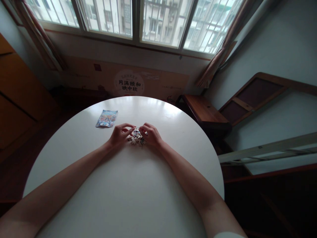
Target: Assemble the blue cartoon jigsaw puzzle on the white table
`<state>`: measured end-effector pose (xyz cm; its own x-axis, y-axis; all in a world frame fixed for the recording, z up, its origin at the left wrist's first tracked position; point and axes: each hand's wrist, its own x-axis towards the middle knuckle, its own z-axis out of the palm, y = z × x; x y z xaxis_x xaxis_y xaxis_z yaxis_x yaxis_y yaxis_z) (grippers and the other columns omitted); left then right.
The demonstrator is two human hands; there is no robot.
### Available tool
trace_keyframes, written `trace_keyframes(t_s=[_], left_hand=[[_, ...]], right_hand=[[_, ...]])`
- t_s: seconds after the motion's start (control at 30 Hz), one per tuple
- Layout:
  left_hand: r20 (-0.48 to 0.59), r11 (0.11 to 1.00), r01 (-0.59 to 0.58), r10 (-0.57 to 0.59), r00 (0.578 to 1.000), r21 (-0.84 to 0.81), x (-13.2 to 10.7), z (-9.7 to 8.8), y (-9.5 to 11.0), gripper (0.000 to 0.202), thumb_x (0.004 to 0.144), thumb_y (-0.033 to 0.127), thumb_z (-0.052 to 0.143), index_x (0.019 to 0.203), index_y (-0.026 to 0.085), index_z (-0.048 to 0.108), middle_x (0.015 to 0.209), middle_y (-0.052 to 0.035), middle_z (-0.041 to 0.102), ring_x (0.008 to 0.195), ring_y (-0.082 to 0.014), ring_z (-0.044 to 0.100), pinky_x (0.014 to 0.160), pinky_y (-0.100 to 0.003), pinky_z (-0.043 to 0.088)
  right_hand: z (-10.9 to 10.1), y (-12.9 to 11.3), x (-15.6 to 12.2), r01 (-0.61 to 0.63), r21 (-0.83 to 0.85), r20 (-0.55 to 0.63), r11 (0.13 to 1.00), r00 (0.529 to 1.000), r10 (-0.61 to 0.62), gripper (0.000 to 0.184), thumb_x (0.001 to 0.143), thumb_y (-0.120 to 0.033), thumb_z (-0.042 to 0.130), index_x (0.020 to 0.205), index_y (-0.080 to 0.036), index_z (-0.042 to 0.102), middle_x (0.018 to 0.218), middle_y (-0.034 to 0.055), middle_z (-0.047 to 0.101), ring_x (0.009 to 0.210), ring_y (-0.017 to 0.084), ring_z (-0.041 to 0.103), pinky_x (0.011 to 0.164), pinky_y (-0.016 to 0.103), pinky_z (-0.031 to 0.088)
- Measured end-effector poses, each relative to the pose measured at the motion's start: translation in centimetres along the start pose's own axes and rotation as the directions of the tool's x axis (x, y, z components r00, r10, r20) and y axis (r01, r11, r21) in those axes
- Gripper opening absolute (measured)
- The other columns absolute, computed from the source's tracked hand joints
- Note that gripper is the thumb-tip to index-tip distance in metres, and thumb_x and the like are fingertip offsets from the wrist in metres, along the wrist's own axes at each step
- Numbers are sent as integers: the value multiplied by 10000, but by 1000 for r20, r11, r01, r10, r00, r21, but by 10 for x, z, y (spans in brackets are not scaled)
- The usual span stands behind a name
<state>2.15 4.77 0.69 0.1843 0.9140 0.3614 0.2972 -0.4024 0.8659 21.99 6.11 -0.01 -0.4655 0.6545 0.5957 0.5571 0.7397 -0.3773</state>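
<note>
A small heap of jigsaw puzzle pieces (137, 139) lies on the white round table (119, 195), between my two hands. My left hand (121, 135) is at the heap's left side, its thumb and index finger pinched at a small pale puzzle piece (136, 128). From the right, my right hand (151, 135) curls over the heap's upper edge, with its fingertips closed at the pieces there. What exactly each fingertip grips is small and partly hidden. Beyond my left hand, a colourful printed packet (107, 118) lies flat on the table.
Barred windows (163, 21) and a cardboard panel with Chinese writing (153, 79) are past the table's far edge. A brown wooden desk (204, 109) stands at the right, near a leaning wooden frame (257, 91). An orange-brown cabinet (19, 92) is at the left.
</note>
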Motion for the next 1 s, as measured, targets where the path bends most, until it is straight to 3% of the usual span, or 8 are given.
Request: trace_keyframes(t_s=[0.13,0.23,0.63,1.0], left_hand=[[-3,999,17,-17,1000,51,-1,0,0,367,774,498,681,884,148,685,659,-34,716,561,-185,690,501,-236,516],[-6,998,18,-18,1000,65,-1,0,-1,365,764,500,687,866,150,678,578,-14,684,534,-184,680,494,-232,505],[-28,997,-33,35,999,76,1,0,-3,387,759,533,679,823,151,664,650,-27,699,512,-159,667,465,-216,484],[-35,998,-32,33,999,48,1,-1,-6,416,763,533,678,916,147,663,808,-59,728,528,-144,666,462,-217,496]], right_hand=[[1,0,0,3,5,-1,1000,1000,-3,180,924,-232,503,852,-173,657,810,39,598,704,124,524,683,240,403],[2,0,0,0,5,3,1000,1000,0,178,920,-226,506,839,-178,657,805,36,596,697,122,519,680,238,401],[1,0,0,6,18,3,1000,1000,-6,196,931,-243,491,838,-174,649,792,33,587,693,120,513,673,235,394],[0,-1,0,5,23,5,1000,1000,-5,185,932,-246,486,865,-176,644,804,35,590,692,118,511,677,234,395]])
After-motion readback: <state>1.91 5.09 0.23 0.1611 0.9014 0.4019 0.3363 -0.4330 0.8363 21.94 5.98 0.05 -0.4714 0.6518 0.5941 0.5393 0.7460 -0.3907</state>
